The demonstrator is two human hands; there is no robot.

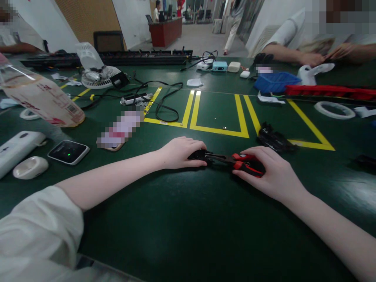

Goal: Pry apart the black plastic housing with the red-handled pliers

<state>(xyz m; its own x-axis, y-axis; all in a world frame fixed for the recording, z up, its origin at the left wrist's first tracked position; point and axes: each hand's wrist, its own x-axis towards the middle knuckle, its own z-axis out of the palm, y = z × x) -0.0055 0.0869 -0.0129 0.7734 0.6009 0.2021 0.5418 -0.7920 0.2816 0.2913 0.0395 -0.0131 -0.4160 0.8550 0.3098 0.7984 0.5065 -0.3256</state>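
In the head view my right hand [274,168] is closed round the red and black handles of a pair of pliers [238,162]. The jaws of the pliers point left and meet a small black part [199,154], which my left hand [182,153] grips between thumb and fingers. Where jaws and part meet, the detail is too dark to make out. Both hands are low over the green table [205,219]. Just beyond my right hand lies a black clump of plastic-looking parts [274,138].
Yellow tape outlines [219,129] mark the table ahead. On the left are a phone [120,131], a small screened device [68,152], a drink bottle [44,96] and a white fan [100,74]. A blue bin [276,82] stands back right, near another person's hands [313,59].
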